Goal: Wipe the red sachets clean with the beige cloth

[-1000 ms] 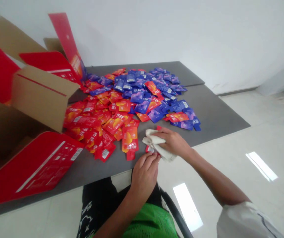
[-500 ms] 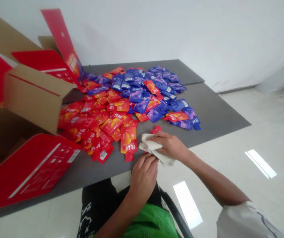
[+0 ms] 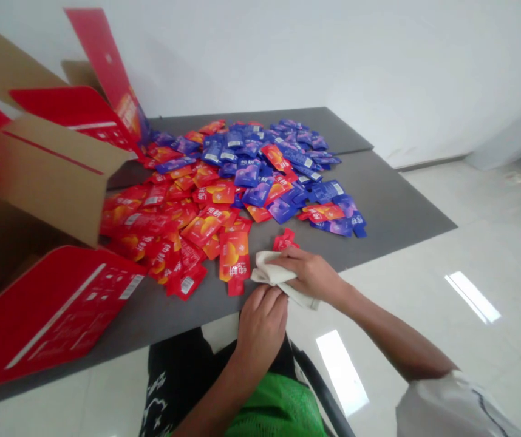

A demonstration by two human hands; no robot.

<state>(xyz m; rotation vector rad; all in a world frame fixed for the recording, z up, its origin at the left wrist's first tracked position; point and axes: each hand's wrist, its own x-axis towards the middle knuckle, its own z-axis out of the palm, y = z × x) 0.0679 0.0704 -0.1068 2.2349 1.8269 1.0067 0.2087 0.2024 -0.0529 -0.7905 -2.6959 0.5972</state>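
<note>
A whitish cloth (image 3: 273, 271) is gripped in my right hand (image 3: 315, 276), bunched under the fingers. It lies over a red spouted pouch (image 3: 285, 241), whose far, capped end shows past the cloth while the rest is hidden. At the table's near edge my left hand (image 3: 263, 318) has its fingers closed together on the pouch's near end, just below the cloth; the fingertips are partly covered. Left of the cloth, an orange-and-red pouch (image 3: 235, 258) lies flat with its spout towards me.
Red pouches (image 3: 206, 224) and purple-blue pouches (image 3: 246, 173) form a large heap across the dark grey table (image 3: 392, 209). Open red cardboard boxes (image 3: 82, 303) stand at the left with flaps raised. A white wall (image 3: 260, 54) runs behind the table.
My right hand and the cloth have shifted slightly towards me, so more of the red pouch's far end shows. My left hand stays at the table edge. The view has turned slightly.
</note>
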